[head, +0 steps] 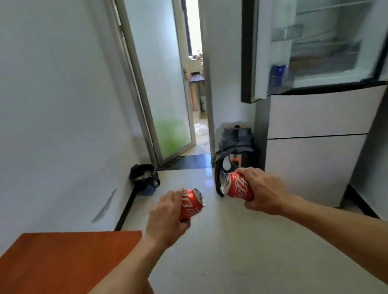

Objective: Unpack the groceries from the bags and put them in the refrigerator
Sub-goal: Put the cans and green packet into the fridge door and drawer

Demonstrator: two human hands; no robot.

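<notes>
Left hand (166, 218): fingers curled round the left can (192, 205), red, white lettering not legible. Right hand (265, 193): fingers gripping the right can (239, 187), red, white Coca-Cola script. Both cans held tilted above the floor, near the refrigerator (320, 118), whose upper door is open. Orange desk (57, 276) at lower left.

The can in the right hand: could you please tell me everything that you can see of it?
The can in the right hand is a red drink can with white script lettering and a silvery top, metal by its look. It lies tilted nearly on its side, top end toward the left, held in the air. The right hand grips it, fingers over it and thumb beneath; nothing else touches it. Whether it is opened cannot be told.
</notes>
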